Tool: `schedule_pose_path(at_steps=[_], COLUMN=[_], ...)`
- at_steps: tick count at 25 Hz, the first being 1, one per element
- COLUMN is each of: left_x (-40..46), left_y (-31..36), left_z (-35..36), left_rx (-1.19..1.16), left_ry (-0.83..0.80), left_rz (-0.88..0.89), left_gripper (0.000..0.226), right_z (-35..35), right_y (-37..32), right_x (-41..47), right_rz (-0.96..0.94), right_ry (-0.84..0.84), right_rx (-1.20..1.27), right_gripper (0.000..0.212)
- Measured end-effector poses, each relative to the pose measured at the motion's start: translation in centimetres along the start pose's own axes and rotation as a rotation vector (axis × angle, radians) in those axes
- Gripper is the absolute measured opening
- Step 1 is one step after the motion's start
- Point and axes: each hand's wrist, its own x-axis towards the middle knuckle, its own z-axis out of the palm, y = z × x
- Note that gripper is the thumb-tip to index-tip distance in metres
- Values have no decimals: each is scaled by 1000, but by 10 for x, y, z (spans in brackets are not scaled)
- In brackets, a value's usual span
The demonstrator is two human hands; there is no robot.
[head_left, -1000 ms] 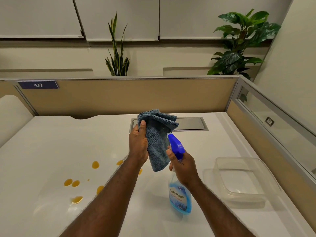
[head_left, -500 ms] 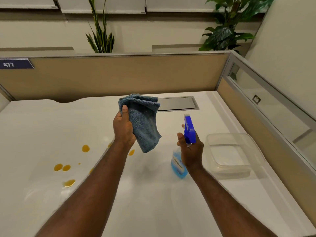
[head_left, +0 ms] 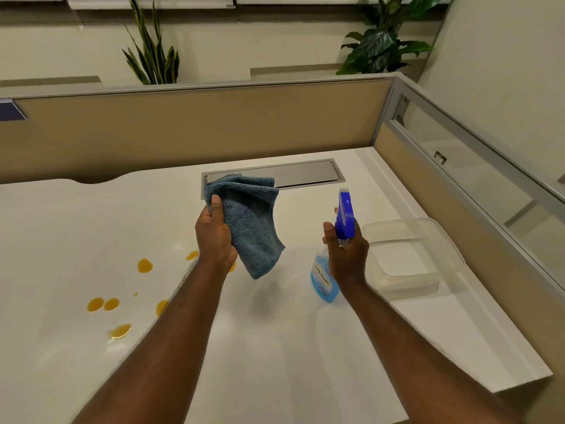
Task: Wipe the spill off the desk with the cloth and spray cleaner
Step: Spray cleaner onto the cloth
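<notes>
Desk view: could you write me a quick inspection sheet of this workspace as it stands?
Surface: white desk, orange spill drops on its left part.
Job's things: blue cloth held up; spray bottle held beside it.
Clutter: clear plastic tub, empty, at right.
Hands: left hand in a grip on the cloth; right hand in a grip on the bottle's neck.
Cables: nothing seen; a closed metal hatch.
Surroundings: tan partition, two plants behind.
</notes>
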Motion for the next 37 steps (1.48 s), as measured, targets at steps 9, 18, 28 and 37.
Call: schedule_pose_path(at_steps=[9, 18, 28, 37], left_x=[-5, -67, -160, -165], left_y=[-3, 17, 32, 4], left_z=[-12, -37, -106, -121], left_rx=[-14, -15, -33, 89], left_ry=[-53, -176, -256, -222], left_rz=[-44, -100, -542, -329], left_gripper=[29, 34, 53, 40], right_z=[-22, -14, -25, -33], right_y=[-7, -37, -53, -68], right_x=[-24, -97, -105, -138], right_rz=[-32, -176, 881, 998], right_ry=[220, -366, -1065, -943], right_rx=[-117, -32, 761, 834], right_gripper=[70, 52, 67, 48])
